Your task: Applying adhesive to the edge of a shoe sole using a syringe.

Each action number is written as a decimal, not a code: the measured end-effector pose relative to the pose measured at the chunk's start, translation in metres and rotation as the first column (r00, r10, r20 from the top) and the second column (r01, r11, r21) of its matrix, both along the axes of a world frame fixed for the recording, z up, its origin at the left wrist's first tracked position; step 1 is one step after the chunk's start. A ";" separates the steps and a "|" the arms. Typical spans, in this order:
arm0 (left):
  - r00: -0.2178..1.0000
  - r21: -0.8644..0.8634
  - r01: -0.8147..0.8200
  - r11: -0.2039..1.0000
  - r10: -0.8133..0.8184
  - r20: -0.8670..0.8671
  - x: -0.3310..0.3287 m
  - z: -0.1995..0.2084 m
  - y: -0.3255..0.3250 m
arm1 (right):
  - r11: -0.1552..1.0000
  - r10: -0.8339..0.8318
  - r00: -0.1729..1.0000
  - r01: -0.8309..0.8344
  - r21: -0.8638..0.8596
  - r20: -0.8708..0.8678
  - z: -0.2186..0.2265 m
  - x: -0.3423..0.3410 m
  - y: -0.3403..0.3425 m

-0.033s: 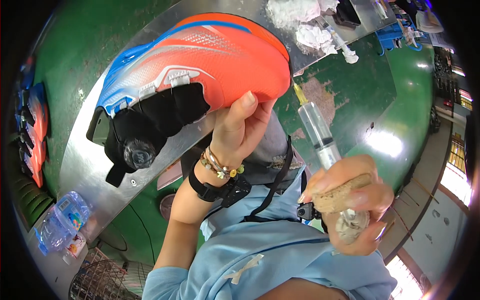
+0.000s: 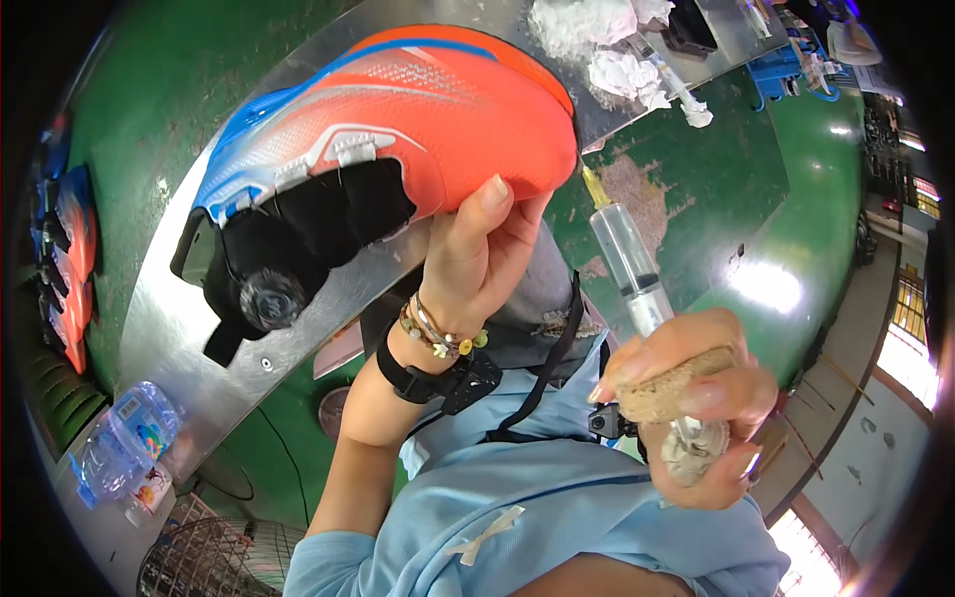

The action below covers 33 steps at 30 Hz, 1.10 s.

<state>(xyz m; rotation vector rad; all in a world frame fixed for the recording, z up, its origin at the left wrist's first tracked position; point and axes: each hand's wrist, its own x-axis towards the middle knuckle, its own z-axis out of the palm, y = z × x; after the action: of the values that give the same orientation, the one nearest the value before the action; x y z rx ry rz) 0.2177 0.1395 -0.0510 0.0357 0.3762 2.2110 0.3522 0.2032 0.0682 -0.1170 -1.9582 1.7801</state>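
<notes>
My left hand (image 2: 477, 244) grips an orange-red, blue and white sports shoe (image 2: 497, 129) near its toe, thumb on the upper. Black laces and lining (image 2: 318, 224) face me, and the sole edge points away. In my right hand (image 2: 696, 398) is a clear plastic syringe (image 2: 622, 244) with a yellow-hubbed needle (image 2: 594, 186). Its tip is at the sole edge by the toe; whether it touches I cannot tell. The same hand's fingers also hold a tan, rough-looking block (image 2: 671, 386). A whitish wad (image 2: 693, 453) covers the plunger end by my thumb.
Under the shoe stands a metal table (image 2: 159, 328). Crumpled white tissue (image 2: 627, 75) and a second syringe (image 2: 676, 82) lie at its far end. A clear plastic bottle (image 2: 119, 438) is at the near left. More similar shoes (image 2: 75, 269) stand at the far left. A wire basket (image 2: 214, 557) is below.
The shoe has tilted very slightly, its heel end shifting a little left. My right hand and the syringe have moved slightly to the left. Both hands keep their holds.
</notes>
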 end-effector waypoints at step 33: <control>0.969 -0.273 0.132 0.953 -0.067 0.237 0.000 0.075 -0.043 | 0.816 -0.230 0.926 0.352 0.459 -0.300 -0.042 -0.030 0.026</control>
<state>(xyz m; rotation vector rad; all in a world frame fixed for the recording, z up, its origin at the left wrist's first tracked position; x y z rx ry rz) 0.2176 0.0969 0.0236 -0.3441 0.5512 2.0141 0.3226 0.2295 0.0260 -0.0287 -2.0346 0.9906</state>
